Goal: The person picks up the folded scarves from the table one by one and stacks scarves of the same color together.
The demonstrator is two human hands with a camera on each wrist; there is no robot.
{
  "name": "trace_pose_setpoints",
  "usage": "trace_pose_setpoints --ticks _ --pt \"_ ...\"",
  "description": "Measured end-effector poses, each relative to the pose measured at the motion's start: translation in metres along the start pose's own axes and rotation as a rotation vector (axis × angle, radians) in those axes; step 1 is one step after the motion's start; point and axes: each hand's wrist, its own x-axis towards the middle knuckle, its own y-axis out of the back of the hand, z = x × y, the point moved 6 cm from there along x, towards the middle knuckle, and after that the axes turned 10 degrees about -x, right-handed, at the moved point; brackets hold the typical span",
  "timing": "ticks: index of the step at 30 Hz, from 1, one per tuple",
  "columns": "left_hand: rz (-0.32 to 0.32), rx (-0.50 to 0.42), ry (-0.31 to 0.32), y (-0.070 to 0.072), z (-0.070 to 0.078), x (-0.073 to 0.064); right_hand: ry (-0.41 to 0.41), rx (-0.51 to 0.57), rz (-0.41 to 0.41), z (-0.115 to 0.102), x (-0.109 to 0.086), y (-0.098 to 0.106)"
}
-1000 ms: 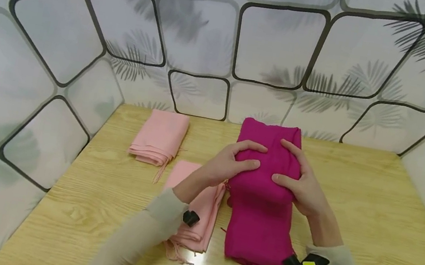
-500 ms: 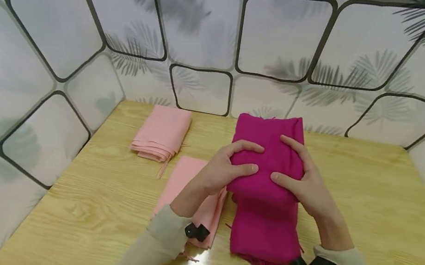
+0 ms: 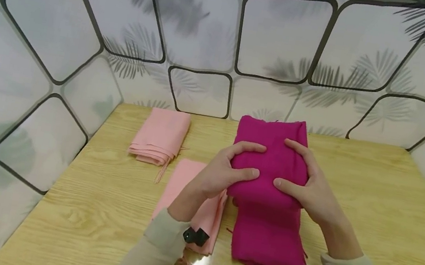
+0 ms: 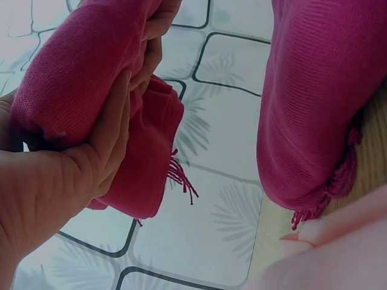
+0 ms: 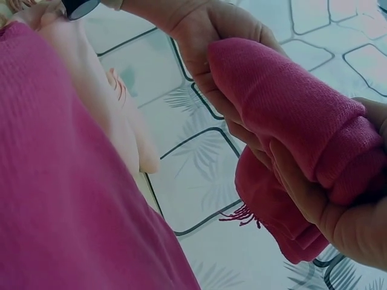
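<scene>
Both hands hold a folded magenta scarf point(image 3: 264, 160) above the wooden table, one at each side. My left hand point(image 3: 227, 170) grips its left edge, thumb on the near face; in the left wrist view the fingers of this hand point(image 4: 72, 163) wrap under the thick fold. My right hand point(image 3: 311, 186) grips the right edge in the same way. A fringed end point(image 5: 278, 223) of the held scarf hangs beyond the fingers in the right wrist view. Below and nearer lies another magenta folded piece point(image 3: 267, 235), its fringe toward the front; its far part is hidden behind the held scarf.
A folded pink scarf point(image 3: 159, 135) lies at the back left of the wooden table point(image 3: 94, 206). A second pink scarf point(image 3: 185, 177), partly covered by the left forearm, lies beside the magenta piece. Patterned cloth walls point(image 3: 212, 34) stand behind and at both sides.
The held scarf has tilted a little and shifted slightly to the right with both hands. The right forearm has moved outward. Both hands keep their grip, and the view itself has shifted slightly.
</scene>
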Motion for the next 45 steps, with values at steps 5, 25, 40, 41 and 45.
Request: trace_pose_setpoints --ticks 5,25,40,41,45 --pt "0.002 -0.004 0.021 -0.003 -0.003 -0.002 -0.006 -0.016 0.0 0.001 -0.006 0.0" --pt "-0.025 0.078 0.017 -0.013 -0.006 -0.006 -0.045 -0.08 0.007 0.003 -0.027 0.005" --pt "-0.012 0.094 0.032 -0.014 -0.01 -0.009 -0.025 -0.087 -0.008 0.006 -0.031 0.005" --pt "-0.012 0.093 0.034 -0.014 -0.011 -0.009 -0.02 -0.079 -0.011 0.007 -0.032 0.005" --pt "-0.01 0.09 0.041 -0.014 -0.013 -0.009 0.018 -0.048 -0.031 0.006 -0.032 0.004"
